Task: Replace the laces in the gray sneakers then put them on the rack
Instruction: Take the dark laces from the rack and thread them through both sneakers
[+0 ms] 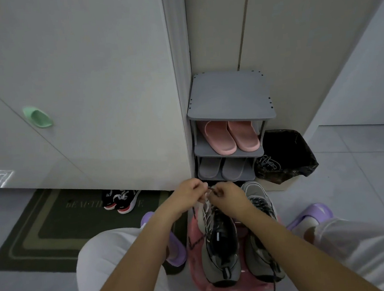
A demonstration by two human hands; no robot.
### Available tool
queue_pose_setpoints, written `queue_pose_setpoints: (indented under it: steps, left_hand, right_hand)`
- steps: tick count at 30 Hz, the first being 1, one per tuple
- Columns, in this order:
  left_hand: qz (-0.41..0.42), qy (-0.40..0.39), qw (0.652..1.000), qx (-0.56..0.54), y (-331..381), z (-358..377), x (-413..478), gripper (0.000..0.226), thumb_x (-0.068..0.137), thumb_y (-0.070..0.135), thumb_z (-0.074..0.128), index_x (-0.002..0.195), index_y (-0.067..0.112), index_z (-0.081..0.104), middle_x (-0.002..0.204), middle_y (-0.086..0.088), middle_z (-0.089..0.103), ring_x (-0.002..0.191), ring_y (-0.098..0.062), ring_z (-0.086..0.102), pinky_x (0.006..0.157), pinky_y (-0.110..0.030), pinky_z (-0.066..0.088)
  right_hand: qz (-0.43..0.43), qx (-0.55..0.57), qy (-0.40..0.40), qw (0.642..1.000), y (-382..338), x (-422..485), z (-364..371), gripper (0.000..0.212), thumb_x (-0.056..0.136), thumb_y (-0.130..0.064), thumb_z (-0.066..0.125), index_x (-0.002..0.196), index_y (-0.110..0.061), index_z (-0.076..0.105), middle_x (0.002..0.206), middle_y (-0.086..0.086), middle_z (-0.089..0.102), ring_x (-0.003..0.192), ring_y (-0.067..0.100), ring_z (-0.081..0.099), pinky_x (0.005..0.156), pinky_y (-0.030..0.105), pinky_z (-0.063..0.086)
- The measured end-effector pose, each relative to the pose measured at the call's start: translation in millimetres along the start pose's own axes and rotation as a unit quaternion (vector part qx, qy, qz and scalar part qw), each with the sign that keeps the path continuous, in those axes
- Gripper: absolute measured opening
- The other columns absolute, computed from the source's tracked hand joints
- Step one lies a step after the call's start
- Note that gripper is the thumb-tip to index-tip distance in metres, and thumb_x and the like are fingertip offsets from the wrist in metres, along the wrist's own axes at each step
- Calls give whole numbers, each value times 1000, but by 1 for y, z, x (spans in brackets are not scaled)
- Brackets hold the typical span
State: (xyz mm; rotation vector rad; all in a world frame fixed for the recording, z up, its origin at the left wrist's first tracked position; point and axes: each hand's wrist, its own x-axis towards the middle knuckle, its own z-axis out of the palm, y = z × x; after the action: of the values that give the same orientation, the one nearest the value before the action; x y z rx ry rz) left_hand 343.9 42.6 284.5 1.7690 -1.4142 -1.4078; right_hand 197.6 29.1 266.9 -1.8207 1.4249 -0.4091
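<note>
Left hand and right hand pinch thin dark lace above left gray mesh sneaker; gray three-tier plastic rack behind.

Two gray-and-black mesh sneakers share one pink plastic stool. Two bare hands, the left hand and the right hand, pinch one black shoelace. One gray three-shelf plastic rack carries two pink rubber slides and two gray slippers. Also pictured: two black-and-red trainers, two lilac slippers, one dark green doormat, one black-bagged bin and one mint-green door handle.
</note>
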Motion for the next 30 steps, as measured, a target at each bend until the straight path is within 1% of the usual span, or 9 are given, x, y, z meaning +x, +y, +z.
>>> queue_pose_setpoints:
  steps: [4,9,12,15,18,21,24,28,30]
  left_hand:
    - [4,26,998,-60,0,-6,-3,23,98,14,47,80,19,60,72,2,60,65,-8,54,54,-10,42]
    - [-2,30,998,-61,-16,-2,-8,13,94,7,52,91,6,64,75,-1,64,68,-11,58,64,-14,48]
    - [25,34,997,63,-26,0,-13,11,90,16,60,85,10,68,72,3,61,66,-9,54,68,-22,44]
    - [59,14,982,180,-28,7,-17,16,87,20,64,88,5,70,76,-2,62,71,-13,54,69,-27,44]
    - [57,29,978,199,-28,11,-18,16,86,18,66,90,3,70,70,5,56,68,-11,52,66,-23,43]
    - [19,77,990,116,-32,15,-16,14,85,17,67,75,8,65,67,1,58,64,-13,54,65,-24,46]
    - [-26,108,992,59,-43,18,-14,26,83,15,70,62,18,55,65,-2,59,64,-17,55,70,-34,51]
    - [-53,130,990,13,-52,25,-13,16,84,13,68,71,14,58,69,-1,63,63,-14,60,71,-31,52]
    - [-66,134,989,-2,-54,29,-11,17,84,11,67,71,15,57,68,1,62,61,-11,60,70,-30,52]
  right_hand:
    - [38,112,32,992,-13,11,-20,25,80,-17,69,60,-21,54,55,-4,49,52,9,43,53,23,35]
    - [65,160,85,981,-8,13,-25,27,80,-12,69,59,-20,55,56,-6,51,52,5,44,53,17,38]
    - [73,181,101,976,-4,12,-26,27,80,-10,69,58,-19,56,57,-6,53,52,5,44,57,19,40]
    - [68,175,105,977,-5,12,-24,24,78,-11,70,59,-20,58,55,-7,53,49,4,44,48,10,37]
    - [56,166,84,981,-6,14,-20,13,78,-11,69,68,-16,63,57,-6,53,52,6,45,53,16,39]
    - [65,166,15,984,-5,13,-15,12,82,-13,68,92,-17,63,67,-6,57,62,5,52,63,18,43]
    - [59,67,5,996,5,6,-10,4,84,-17,64,84,-19,60,72,-9,56,69,7,55,67,21,43]
    - [47,-57,-49,996,27,-14,1,21,84,-19,60,66,-28,54,83,-4,58,84,13,57,76,23,44]
    - [20,-104,-62,992,38,-21,9,17,84,-21,62,70,-31,62,92,-2,55,99,15,54,85,23,41]
